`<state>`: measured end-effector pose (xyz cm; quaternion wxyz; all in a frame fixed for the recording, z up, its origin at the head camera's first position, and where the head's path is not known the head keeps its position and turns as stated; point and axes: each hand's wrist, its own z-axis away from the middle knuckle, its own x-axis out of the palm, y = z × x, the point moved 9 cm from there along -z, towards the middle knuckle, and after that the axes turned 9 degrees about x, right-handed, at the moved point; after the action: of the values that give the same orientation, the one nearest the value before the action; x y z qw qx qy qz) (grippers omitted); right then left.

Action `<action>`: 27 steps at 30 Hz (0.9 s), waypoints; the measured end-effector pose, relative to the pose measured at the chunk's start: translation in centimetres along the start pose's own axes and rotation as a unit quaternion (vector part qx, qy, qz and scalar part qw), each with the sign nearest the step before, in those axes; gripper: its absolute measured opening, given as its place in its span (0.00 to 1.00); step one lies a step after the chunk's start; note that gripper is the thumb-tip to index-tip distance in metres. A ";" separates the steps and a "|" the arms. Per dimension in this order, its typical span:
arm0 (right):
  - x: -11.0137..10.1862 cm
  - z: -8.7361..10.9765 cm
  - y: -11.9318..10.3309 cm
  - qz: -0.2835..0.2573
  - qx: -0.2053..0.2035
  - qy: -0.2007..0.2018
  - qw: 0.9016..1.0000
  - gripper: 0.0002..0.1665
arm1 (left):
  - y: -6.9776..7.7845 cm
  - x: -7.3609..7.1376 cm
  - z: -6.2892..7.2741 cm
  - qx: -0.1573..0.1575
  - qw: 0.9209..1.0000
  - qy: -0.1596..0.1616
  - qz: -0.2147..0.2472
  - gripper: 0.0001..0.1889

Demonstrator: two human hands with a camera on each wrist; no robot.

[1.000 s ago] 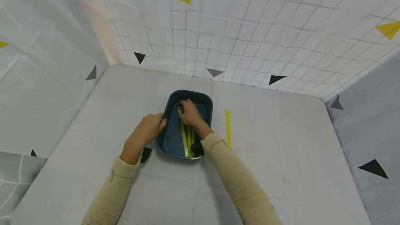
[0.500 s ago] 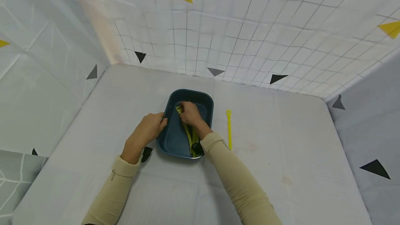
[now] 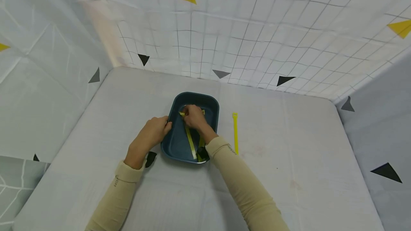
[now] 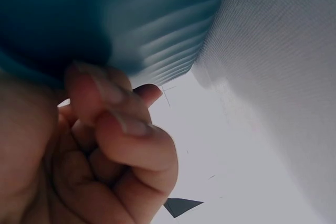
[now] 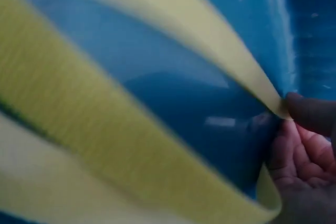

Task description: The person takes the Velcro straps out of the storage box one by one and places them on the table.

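A dark blue tray [image 3: 174, 143] stands on the covered table, with several yellow hook-and-loop cable ties inside. My left hand [image 3: 152, 131] grips its left rim, thumb over the edge; in the left wrist view the fingers [image 4: 142, 153] curl under the ribbed outer wall. Inside the tray, my right hand [image 3: 195, 117] pinches one yellow cable tie [image 3: 190, 140] near its far end. The right wrist view shows this cable tie [image 5: 226, 48] between thumb and fingers, with other yellow straps [image 5: 131, 145] close to the camera. My hand and wrist hide part of the pile.
One more yellow cable tie [image 3: 236, 131] lies straight on the table to the right of the tray. White sheeting with black and yellow triangle markers [image 3: 285, 80] walls the table at the back and sides.
The pinched cable tie has been drawn apart from the others, its head turning to the left and its tail swinging left across the tray floor. The left hand stays on the rim.
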<state>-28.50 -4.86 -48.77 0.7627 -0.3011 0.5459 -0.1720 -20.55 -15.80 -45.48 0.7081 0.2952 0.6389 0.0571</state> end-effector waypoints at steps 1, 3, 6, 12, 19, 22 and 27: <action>-0.1 0.0 0.1 -0.010 0.002 0.001 1.000 0.11 | 0.0 0.0 0.0 0.000 1.000 0.001 0.000 0.12; -0.2 0.2 0.2 -0.033 0.008 0.000 0.999 0.11 | 0.0 0.0 0.0 0.003 1.000 0.002 0.000 0.12; -0.5 0.4 0.2 -0.063 0.008 -0.002 0.998 0.14 | 0.0 0.0 0.0 0.005 1.000 0.006 0.001 0.11; -1.2 0.5 0.2 -0.108 0.000 0.016 0.994 0.20 | -0.1 -0.1 0.0 0.005 1.000 0.008 0.006 0.11; -1.7 0.6 0.9 -0.169 0.041 0.037 0.984 0.21 | -0.2 0.0 -0.1 -0.006 1.000 0.001 0.009 0.11; -1.9 0.7 1.5 -0.185 0.068 0.051 0.979 0.17 | -0.2 0.0 -0.1 -0.008 1.000 -0.001 0.010 0.11; -1.8 0.9 2.5 -0.212 0.116 0.050 0.969 0.12 | -0.1 0.0 -0.1 -0.007 1.000 0.000 0.008 0.11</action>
<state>-28.43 -1.65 -48.90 0.7101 -0.3101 0.4836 -0.4070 -20.68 -15.88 -45.54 0.7094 0.2951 0.6365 0.0670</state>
